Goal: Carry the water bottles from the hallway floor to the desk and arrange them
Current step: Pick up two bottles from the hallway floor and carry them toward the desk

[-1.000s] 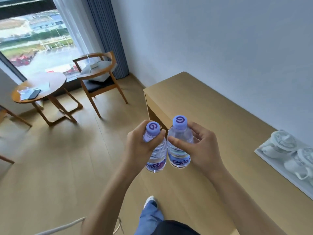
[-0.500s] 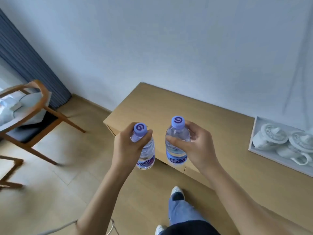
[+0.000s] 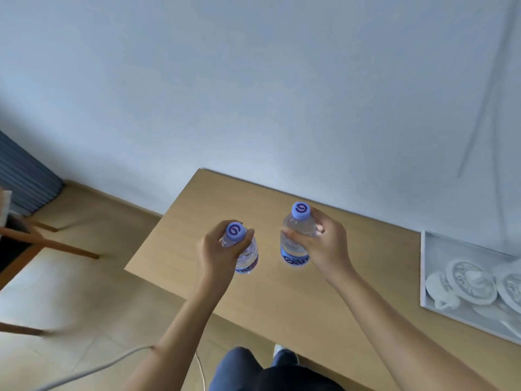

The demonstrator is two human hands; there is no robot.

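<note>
Bottles in both hands above desk's left end.

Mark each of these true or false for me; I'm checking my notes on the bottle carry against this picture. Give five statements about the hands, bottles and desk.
1. Each hand holds one water bottle. True: the left hand grips the left bottle, the right hand grips the right bottle.
2. The bottle caps are red. False: both caps are purple-blue.
3. The bottles are over the desk. True.
4. The two bottles touch each other. False: a gap of desk shows between them.
5. The white tray sits at the desk's left end. False: it lies at the right, holding white cups.
</note>
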